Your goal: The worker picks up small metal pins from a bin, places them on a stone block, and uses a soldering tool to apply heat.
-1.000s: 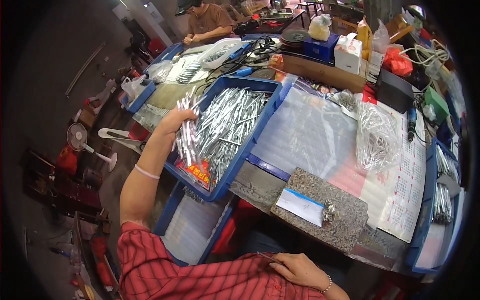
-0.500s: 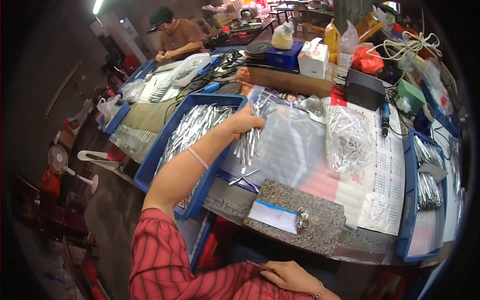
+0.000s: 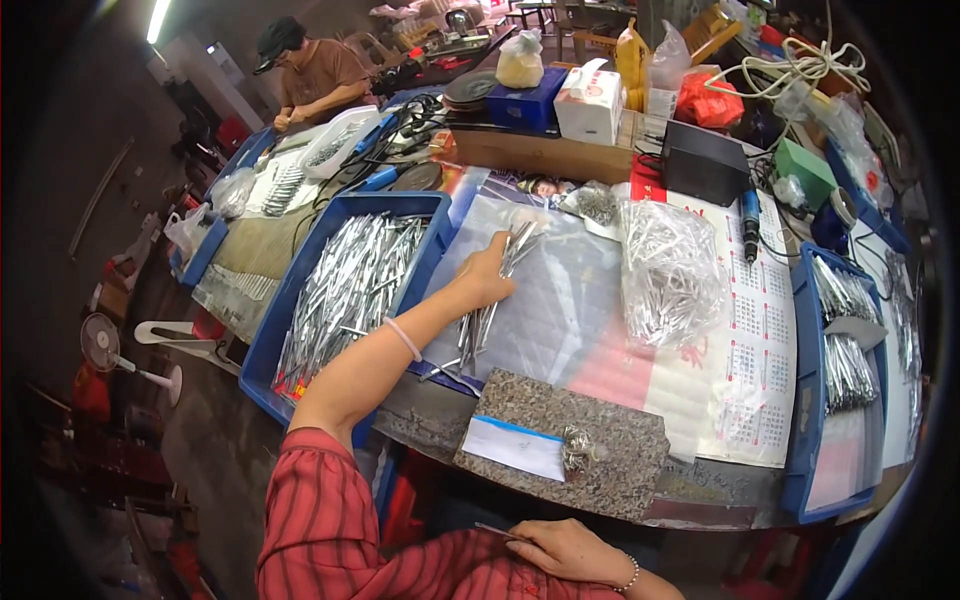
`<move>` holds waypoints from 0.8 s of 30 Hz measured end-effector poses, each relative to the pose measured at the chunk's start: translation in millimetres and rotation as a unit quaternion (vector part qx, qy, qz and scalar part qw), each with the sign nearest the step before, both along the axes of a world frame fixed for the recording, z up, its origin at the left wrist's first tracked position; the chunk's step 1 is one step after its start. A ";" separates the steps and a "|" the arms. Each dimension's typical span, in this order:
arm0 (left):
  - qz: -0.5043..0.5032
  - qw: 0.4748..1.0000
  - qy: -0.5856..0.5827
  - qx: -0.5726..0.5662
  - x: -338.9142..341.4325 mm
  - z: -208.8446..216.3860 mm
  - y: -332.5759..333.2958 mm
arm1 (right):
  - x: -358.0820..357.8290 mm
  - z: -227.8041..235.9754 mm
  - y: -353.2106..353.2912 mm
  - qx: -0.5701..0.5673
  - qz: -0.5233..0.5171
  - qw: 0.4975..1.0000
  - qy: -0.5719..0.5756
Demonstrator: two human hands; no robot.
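My left hand (image 3: 485, 276) is closed round a bunch of thin, shiny metal strips (image 3: 478, 330), low over a clear plastic sheet (image 3: 560, 270). The strips stick out above and below my fingers, their lower ends near the table's front edge. Left of my wrist stands a blue bin (image 3: 262, 340) heaped with loose metal strips (image 3: 350, 262). My right hand (image 3: 570, 550) lies against my red striped clothing at the bottom, fingers bent over a thin metal piece (image 3: 497, 530). Most of that piece is hidden, so its kind is unclear.
A stone slab (image 3: 620, 450) at the front edge bears a white pad (image 3: 515, 447) and a small shiny clump. Farther right are a plastic bag of metal pieces (image 3: 670, 270), a blue pen-shaped tool (image 3: 750, 225) and another blue bin (image 3: 808, 430). A co-worker (image 3: 325, 75) sits far left.
My left hand has drawn back from the blue bin's far right corner, nearer to me, still gripping the strips. The view has shifted a little to the right. My right hand stays put.
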State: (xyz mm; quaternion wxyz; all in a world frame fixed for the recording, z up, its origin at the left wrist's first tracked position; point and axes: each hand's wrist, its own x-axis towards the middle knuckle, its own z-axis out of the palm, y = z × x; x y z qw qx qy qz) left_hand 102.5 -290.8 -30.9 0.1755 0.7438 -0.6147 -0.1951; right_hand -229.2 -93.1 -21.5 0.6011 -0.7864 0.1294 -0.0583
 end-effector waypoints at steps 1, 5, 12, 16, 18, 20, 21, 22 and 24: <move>0.002 1.000 0.003 0.003 -3.5 1.2 1.3 | 0.1 -3.1 0.0 -0.006 0.003 1.000 -0.005; 0.013 0.996 -0.084 -0.027 -14.8 -6.4 3.3 | 5.3 -3.9 1.8 -0.027 0.002 0.999 -0.028; -0.011 0.978 -0.157 -0.135 -24.8 -20.5 22.3 | 10.1 5.9 15.0 -0.024 0.014 0.999 -0.016; 0.017 0.971 -0.185 -0.153 -29.4 6.6 48.1 | 7.4 11.3 21.0 -0.029 0.019 0.999 -0.002; -0.015 0.976 -0.117 -0.181 -24.5 29.9 72.5 | 2.9 10.8 22.5 -0.030 0.013 0.999 -0.002; -0.075 0.981 -0.061 -0.168 -10.8 42.5 107.7 | 0.6 9.2 23.0 -0.020 0.001 1.000 0.010; -0.094 0.986 -0.066 -0.120 -9.5 46.9 127.6 | 1.5 7.7 22.9 -0.017 -0.003 1.000 0.009; -0.110 0.989 -0.075 -0.071 -8.7 50.4 148.1 | 3.2 6.5 22.6 -0.015 0.002 1.000 0.004; -0.153 0.981 -0.121 -0.022 -7.2 45.8 178.8 | 8.7 3.7 22.6 -0.013 0.025 1.000 -0.008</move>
